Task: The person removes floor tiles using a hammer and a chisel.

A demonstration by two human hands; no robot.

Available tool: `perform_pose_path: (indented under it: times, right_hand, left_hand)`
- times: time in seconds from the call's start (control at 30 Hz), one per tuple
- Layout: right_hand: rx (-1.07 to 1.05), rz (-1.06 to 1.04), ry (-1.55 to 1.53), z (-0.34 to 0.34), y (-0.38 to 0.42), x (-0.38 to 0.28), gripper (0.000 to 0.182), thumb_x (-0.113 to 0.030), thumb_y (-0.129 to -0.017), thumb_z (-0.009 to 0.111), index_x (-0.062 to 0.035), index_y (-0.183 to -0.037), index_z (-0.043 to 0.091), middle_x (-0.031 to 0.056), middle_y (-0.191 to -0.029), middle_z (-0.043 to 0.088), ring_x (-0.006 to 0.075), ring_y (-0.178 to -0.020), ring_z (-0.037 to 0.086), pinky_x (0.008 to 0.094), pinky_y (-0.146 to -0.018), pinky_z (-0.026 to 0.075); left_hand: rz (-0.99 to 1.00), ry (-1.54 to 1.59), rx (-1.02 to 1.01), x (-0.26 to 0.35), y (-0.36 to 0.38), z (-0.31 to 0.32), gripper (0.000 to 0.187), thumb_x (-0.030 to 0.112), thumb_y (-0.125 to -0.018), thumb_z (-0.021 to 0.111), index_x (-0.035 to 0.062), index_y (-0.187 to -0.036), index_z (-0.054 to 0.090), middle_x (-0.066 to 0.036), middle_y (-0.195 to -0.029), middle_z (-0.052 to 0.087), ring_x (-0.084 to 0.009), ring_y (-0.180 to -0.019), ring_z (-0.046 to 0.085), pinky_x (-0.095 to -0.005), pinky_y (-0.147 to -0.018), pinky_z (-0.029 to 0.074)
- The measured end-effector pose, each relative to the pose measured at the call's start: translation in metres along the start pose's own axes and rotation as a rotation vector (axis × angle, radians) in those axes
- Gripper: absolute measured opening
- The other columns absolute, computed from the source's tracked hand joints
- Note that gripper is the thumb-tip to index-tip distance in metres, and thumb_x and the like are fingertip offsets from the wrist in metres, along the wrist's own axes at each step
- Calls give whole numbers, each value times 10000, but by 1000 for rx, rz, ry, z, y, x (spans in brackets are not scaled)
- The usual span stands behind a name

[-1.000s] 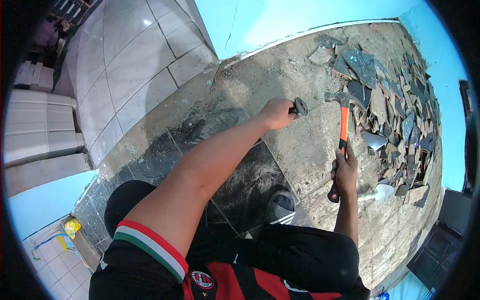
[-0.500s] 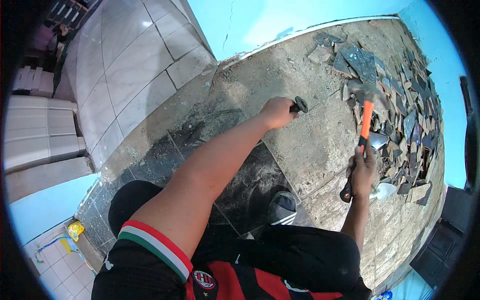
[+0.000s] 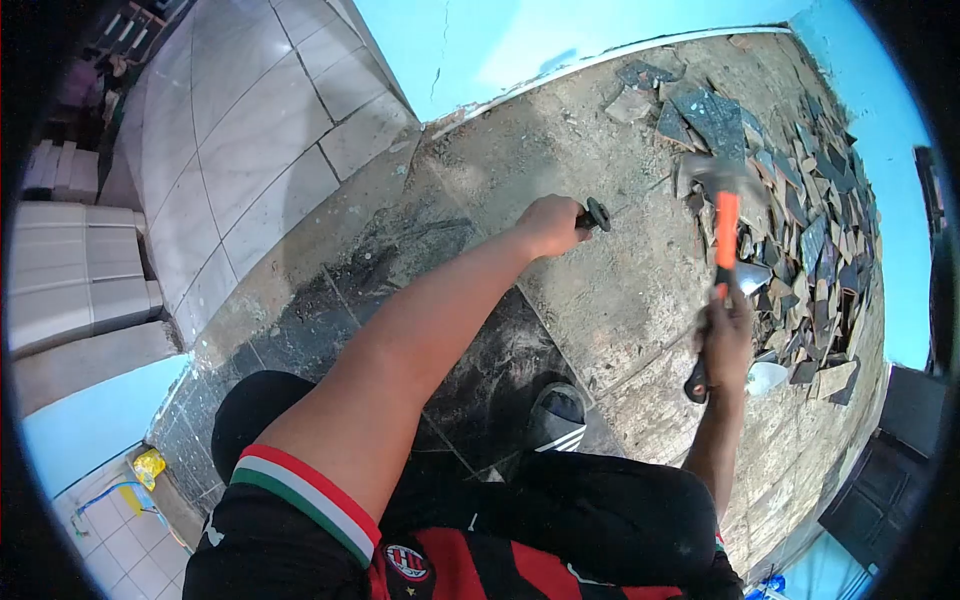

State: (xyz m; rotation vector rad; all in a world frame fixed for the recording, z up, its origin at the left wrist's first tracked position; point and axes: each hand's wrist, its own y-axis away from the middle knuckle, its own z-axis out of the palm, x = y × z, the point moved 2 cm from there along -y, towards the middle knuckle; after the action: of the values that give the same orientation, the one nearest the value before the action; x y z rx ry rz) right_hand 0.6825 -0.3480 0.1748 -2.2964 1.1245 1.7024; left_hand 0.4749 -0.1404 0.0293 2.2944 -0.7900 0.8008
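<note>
We see the left hand (image 3: 550,225) closed around a chisel (image 3: 596,213), whose dark flared head projects from the fist while its shaft and tip are hidden by the fingers. The chisel stands over the bare mortar floor (image 3: 600,290), just beyond the edge of a remaining dark tile (image 3: 500,365). The right hand (image 3: 727,335) is clamped on the lower grip of a hammer (image 3: 722,235) with an orange handle; its blurred metal head is raised to the far side of the chisel and well apart from it. The two hands are apart, the chisel between them and nearer the left. Beyond the hammer we note a pile of broken tile pieces (image 3: 800,230) spread along the blue wall (image 3: 560,40). Near the dark tile, on the side toward the person, a dark shoe with white stripes (image 3: 558,415) rests on the floor.
</note>
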Motion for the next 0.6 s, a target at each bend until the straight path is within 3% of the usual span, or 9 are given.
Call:
perform_pose_path:
  times: [0.1, 0.2, 0.23, 0.27, 0.3, 0.5, 0.6]
  right_hand:
    - [200, -182, -222, -15, -7, -19, 509, -152, -1058, 522, -120, -1545, 381, -44, -677, 462, 37, -503, 441, 202, -422, 368]
    - [311, -142, -44, 6, -7, 20, 464, -145, -1055, 521, -85, -1503, 414, -40, -694, 469, 45, -521, 446, 212, -431, 367]
    - [157, -128, 114, 17, 3, 30, 419, -143, -1041, 546, -52, -1442, 465, -38, -721, 485, 58, -549, 451, 235, -460, 380]
    - [-190, -92, 261, 16, -6, 70, 473, -133, -1021, 577, -49, -1472, 462, -33, -745, 502, 67, -572, 461, 254, -493, 400]
    - [-229, -13, 137, 34, 13, 41, 538, -113, -1007, 593, -72, -1521, 435, -32, -756, 508, 63, -586, 467, 254, -518, 413]
    - [-186, 149, -7, 36, 20, 47, 609, -113, -1009, 592, -103, -1572, 359, -39, -640, 468, 67, -476, 424, 246, -423, 370]
    - [-116, 196, -73, 32, 12, 50, 596, -124, -1017, 587, -101, -1567, 358, -48, -624, 435, 59, -468, 410, 241, -408, 351]
  left_hand:
    - [22, 21, 28, -2, 0, 1, 391, 358, -856, 776, 18, -1042, 730, -200, -907, 721, -392, -901, 696, -484, -805, 528]
    - [36, 6, 29, -4, -3, 3, 390, 357, -853, 779, 6, -1012, 725, -204, -889, 717, -399, -897, 693, -491, -803, 528]
    - [28, 7, 47, -3, -2, 6, 387, 360, -851, 779, 7, -1001, 724, -203, -886, 715, -400, -897, 692, -492, -802, 528]
    - [22, 3, 69, -2, -3, 5, 384, 362, -849, 780, 9, -989, 723, -203, -883, 713, -401, -897, 691, -493, -801, 528]
    - [15, -3, 87, -2, -2, 5, 381, 364, -848, 781, 11, -978, 722, -202, -879, 711, -402, -897, 690, -494, -800, 528]
    - [14, 29, 20, 5, 8, -2, 358, 355, -855, 768, 13, -949, 718, -204, -859, 699, -396, -870, 689, -499, -781, 521]
    - [105, 55, 171, 9, 16, 2, 351, 343, -862, 761, 6, -948, 717, -207, -815, 688, -394, -837, 687, -499, -763, 514]
